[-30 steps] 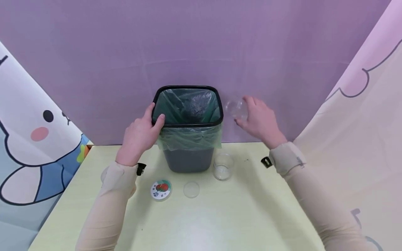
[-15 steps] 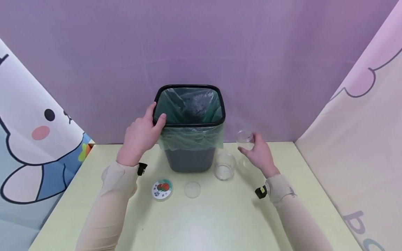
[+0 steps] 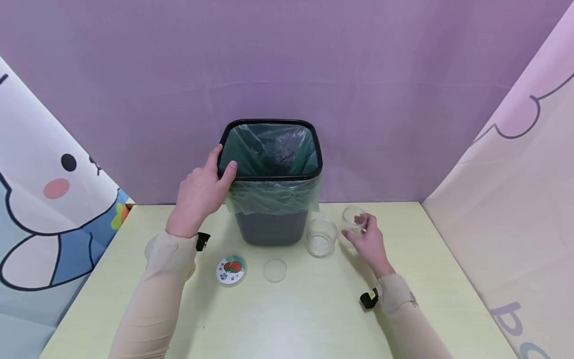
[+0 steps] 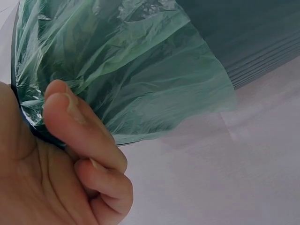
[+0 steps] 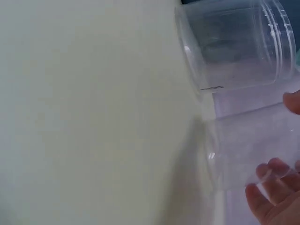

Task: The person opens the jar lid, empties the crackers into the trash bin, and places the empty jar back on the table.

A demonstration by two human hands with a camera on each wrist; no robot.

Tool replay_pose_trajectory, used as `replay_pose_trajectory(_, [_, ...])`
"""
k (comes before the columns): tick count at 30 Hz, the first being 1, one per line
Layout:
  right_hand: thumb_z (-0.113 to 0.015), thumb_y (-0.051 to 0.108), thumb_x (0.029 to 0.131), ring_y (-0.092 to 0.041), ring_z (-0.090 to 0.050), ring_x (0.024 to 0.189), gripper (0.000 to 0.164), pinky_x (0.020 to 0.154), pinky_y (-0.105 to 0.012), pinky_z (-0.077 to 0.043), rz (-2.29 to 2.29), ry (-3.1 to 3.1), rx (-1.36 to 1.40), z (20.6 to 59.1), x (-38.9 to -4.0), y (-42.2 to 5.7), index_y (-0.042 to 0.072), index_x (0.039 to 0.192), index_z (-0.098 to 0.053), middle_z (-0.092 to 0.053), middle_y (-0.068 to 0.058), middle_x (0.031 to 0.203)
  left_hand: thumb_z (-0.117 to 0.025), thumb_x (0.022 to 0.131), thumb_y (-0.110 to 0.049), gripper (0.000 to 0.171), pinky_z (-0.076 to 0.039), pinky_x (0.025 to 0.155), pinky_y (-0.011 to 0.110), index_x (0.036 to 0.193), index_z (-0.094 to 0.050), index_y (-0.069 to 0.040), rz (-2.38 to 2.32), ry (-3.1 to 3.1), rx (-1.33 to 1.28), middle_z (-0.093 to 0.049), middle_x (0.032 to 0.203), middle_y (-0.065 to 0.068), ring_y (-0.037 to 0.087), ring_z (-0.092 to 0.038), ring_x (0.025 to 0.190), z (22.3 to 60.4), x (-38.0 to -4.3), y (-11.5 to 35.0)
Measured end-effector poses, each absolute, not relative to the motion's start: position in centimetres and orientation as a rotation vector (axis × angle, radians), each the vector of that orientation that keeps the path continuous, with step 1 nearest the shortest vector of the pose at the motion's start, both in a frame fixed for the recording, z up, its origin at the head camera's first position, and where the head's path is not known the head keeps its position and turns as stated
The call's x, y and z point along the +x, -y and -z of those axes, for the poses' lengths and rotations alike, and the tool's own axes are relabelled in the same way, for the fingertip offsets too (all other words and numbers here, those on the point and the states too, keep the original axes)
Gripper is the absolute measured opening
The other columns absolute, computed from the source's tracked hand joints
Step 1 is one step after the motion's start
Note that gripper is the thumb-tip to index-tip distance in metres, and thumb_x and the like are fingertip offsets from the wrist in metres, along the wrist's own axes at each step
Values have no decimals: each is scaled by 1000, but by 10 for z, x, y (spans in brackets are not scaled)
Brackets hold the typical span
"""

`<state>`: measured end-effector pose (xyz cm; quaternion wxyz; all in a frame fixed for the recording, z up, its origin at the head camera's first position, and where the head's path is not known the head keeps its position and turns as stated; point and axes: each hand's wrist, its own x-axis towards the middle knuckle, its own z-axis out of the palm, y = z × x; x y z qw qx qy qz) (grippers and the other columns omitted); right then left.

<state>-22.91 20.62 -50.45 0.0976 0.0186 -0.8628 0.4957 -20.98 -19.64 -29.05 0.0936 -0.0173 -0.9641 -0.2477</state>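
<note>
A grey trash bin (image 3: 271,230) with a black rim and a green plastic liner (image 3: 271,197) stands at the back of the table. My left hand (image 3: 197,199) grips the rim at its left side; in the left wrist view its curled fingers (image 4: 84,136) lie against the liner. To the right of the bin, my right hand (image 3: 368,244) holds a clear plastic jar (image 3: 351,217) upright, thumb on one side and fingers on the other. The right wrist view has the held jar's base (image 5: 213,157) right at the tabletop. A second clear jar (image 3: 321,238) stands beside it, near the bin.
In front of the bin lie a round white lid (image 3: 230,271) with a tomato picture and a thin clear disc (image 3: 275,270). A purple curtain (image 3: 372,99) hangs behind the pale table (image 3: 287,319), with printed cloths at both sides.
My right hand has brought the jar down from beside the bin's rim to the tabletop, right of the second jar. My left hand has stayed on the rim.
</note>
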Motion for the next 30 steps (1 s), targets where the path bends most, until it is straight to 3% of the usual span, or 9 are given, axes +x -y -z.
replay_pose_trajectory(5, [-79,17,86,-35,-45,134,69,110,-49,-36,-1604,2471,28,515,-221,-204,1,138,-37,-54,-19,137,-18,93,-78,86,-31,37,37,161,-13,-26,750,2834,-50,-48,53,9,30,-43,42,293,-209,198])
replay_pose_trajectory(15, [-84,14,81,-36,-40,137,84,113,-46,-33,-1661,2430,-56,516,-218,-205,1,147,-34,-46,-19,144,-27,101,-65,70,-25,36,40,157,-33,-23,757,2483,-57,-41,50,7,29,-34,38,324,-214,194])
replay_pose_trajectory(20, [-86,11,79,-37,-39,138,92,112,-46,-34,-1635,2446,-66,516,-213,-208,2,152,-30,-40,-19,150,-33,104,-58,64,-25,38,39,155,-38,-20,809,2375,-145,-54,53,1,23,-37,38,335,-207,199])
replay_pose_trajectory(26, [-84,8,79,-38,-38,138,95,111,-48,-34,-1654,2420,-108,511,-199,-211,2,155,-26,-37,-19,153,-50,104,-34,38,-37,46,36,130,-65,-10,781,2205,-162,-69,68,2,20,-56,49,350,-192,214])
replay_pose_trajectory(30, [-83,7,80,-38,-38,138,95,111,-47,-35,-1658,2420,-128,508,-192,-212,2,155,-24,-37,-19,153,-55,101,-25,27,-40,52,34,113,-71,-8,762,2213,-80,-71,74,5,20,-59,54,361,-177,228])
